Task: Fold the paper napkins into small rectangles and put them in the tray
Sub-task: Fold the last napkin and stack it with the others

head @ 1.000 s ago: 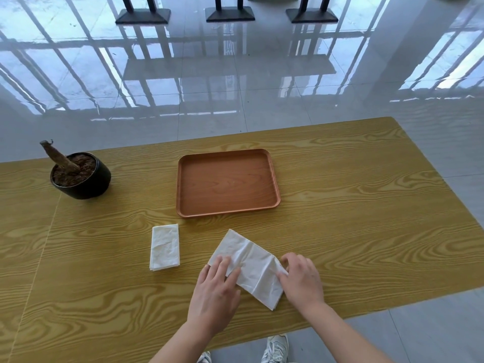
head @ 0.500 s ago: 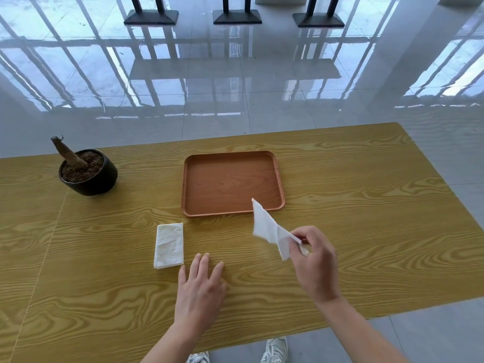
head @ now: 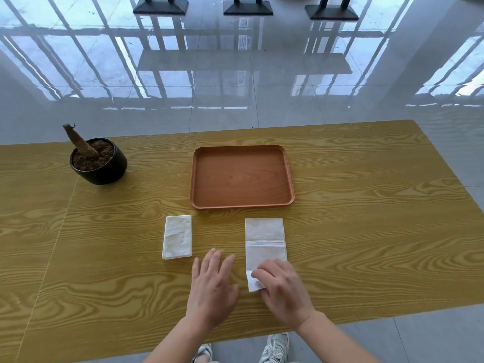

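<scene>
A long white paper napkin [head: 264,242] lies flat on the wooden table, stretched away from me just below the brown tray [head: 242,203]. My right hand [head: 282,289] rests on its near end, fingers pinching the near left corner. My left hand [head: 213,286] hovers flat with fingers apart, just left of the napkin and holding nothing. A second napkin, folded into a small rectangle [head: 177,237], lies further left. The tray holds nothing.
A black pot [head: 100,166] of soil with a cut stem stands at the back left of the table [head: 366,218]. The table's near edge runs just under my forearms. My shoes show on the glossy tiled floor below.
My right hand lifted the napkin into the air, then laid it down flat and straight in front of the tray. My left hand let go and moved aside.
</scene>
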Available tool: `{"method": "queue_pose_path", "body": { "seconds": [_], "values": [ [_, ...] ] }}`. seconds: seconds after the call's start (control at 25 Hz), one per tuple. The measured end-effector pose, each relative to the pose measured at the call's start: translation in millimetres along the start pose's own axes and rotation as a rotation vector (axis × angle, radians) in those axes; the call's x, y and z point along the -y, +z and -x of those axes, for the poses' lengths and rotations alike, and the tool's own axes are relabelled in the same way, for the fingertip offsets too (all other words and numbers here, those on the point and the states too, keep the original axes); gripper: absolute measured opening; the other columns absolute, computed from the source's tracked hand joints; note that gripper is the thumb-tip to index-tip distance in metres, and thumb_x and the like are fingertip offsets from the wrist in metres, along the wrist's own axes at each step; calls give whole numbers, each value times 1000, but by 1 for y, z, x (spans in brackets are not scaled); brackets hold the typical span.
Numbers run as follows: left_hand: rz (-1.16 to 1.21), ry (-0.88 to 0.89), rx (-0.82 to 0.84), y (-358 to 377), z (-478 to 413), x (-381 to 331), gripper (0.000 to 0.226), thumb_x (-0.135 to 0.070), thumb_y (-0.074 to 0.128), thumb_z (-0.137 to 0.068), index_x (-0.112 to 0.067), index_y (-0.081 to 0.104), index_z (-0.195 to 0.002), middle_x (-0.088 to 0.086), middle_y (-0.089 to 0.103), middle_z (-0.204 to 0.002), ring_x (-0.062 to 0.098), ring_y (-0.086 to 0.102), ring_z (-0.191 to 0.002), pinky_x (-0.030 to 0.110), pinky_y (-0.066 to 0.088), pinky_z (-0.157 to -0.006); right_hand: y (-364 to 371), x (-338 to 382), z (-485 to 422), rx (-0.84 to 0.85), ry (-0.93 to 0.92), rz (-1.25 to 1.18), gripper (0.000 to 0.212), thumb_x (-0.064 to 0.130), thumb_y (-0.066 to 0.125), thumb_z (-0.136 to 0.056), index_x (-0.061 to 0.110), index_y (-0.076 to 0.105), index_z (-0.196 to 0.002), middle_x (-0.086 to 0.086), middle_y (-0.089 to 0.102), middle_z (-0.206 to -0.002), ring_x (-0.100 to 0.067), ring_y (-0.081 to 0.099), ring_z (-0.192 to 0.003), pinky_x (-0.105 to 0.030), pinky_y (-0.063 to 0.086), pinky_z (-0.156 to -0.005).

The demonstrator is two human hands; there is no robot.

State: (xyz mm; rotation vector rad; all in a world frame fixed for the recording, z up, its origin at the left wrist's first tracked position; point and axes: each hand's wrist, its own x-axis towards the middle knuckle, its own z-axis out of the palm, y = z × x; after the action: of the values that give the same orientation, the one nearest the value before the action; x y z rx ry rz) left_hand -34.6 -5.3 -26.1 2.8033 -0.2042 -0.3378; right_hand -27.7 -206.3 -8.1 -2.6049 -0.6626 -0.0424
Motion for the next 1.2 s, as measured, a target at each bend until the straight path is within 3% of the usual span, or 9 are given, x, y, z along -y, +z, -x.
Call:
{"method": "queue_pose_path", "body": {
  "seconds": [0.16, 0.36, 0.44, 0.6, 0.72, 0.8, 1.0, 1.08, 1.2],
  "values": [
    [4, 202, 22, 5, -1, -19, 63, -40, 64, -69, -28, 55, -131, -2, 56, -132, 25, 48, -133, 55, 39, -109, -19, -18, 11, 20, 103, 32, 45, -2, 72, -58, 21, 72, -97, 6, 68, -100, -21, 63, -93, -35, 50, -86],
    [5, 247, -82, 10, -6, -26, 23, -30, 74, -71, -26, 69, -93, -5, 66, -109, 23, 61, -110, 45, 50, -93, -25, -31, 23, 71, 184, 37, 44, -10, 69, -59, 18, 73, -93, 5, 71, -93, -22, 63, -86, -36, 54, -73],
    [-13, 296, -120, 12, -4, -22, 18, -25, 80, -67, -25, 71, -83, -3, 69, -106, 24, 64, -107, 40, 53, -86, -22, -31, 25, 72, 209, 10, 44, -12, 69, -59, 18, 74, -91, 5, 71, -90, -22, 63, -85, -35, 54, -70],
    [-13, 357, -147, 16, 3, -11, 25, -20, 75, -67, -23, 71, -92, -3, 68, -109, 24, 63, -111, 37, 53, -85, -18, -28, 30, 81, 191, -21, 45, -9, 63, -62, 18, 72, -97, 5, 70, -96, -22, 62, -89, -36, 53, -72],
    [12, 333, -91, 16, 7, -11, 55, -24, 72, -61, -24, 64, -115, -3, 65, -117, 22, 58, -118, 37, 51, -91, -19, -31, 34, 79, 200, -41, 55, -5, 62, -61, 22, 68, -109, 6, 66, -107, -20, 59, -96, -33, 51, -81],
    [30, 313, -54, 12, 6, -13, 62, -29, 73, -57, -26, 62, -118, -3, 64, -122, 22, 56, -121, 38, 51, -91, -22, -36, 37, 84, 215, -30, 53, 0, 65, -66, 26, 66, -112, 8, 63, -112, -18, 56, -99, -32, 49, -85],
    [7, 404, -105, 14, 10, -10, 27, -25, 76, -56, -24, 68, -82, -4, 71, -110, 23, 65, -109, 35, 54, -85, -21, -39, 44, 117, 134, 1, 28, 4, 70, -72, 24, 71, -92, 7, 68, -104, -19, 58, -95, -35, 52, -79],
    [37, 417, -155, 15, 13, -8, 26, -22, 79, -60, -24, 71, -84, -7, 72, -104, 21, 66, -105, 32, 53, -83, -18, -38, 45, 83, 152, -63, 31, -1, 71, -69, 21, 73, -91, 10, 71, -98, -16, 59, -92, -32, 53, -78],
    [117, 366, -198, 12, 12, -9, 37, -21, 82, -67, -22, 72, -103, -11, 72, -94, 17, 65, -101, 31, 51, -78, -14, -34, 43, 34, 311, -257, 25, 3, 70, -78, 24, 74, -91, 21, 68, -84, -2, 55, -86, -17, 47, -74]
  ]
}}
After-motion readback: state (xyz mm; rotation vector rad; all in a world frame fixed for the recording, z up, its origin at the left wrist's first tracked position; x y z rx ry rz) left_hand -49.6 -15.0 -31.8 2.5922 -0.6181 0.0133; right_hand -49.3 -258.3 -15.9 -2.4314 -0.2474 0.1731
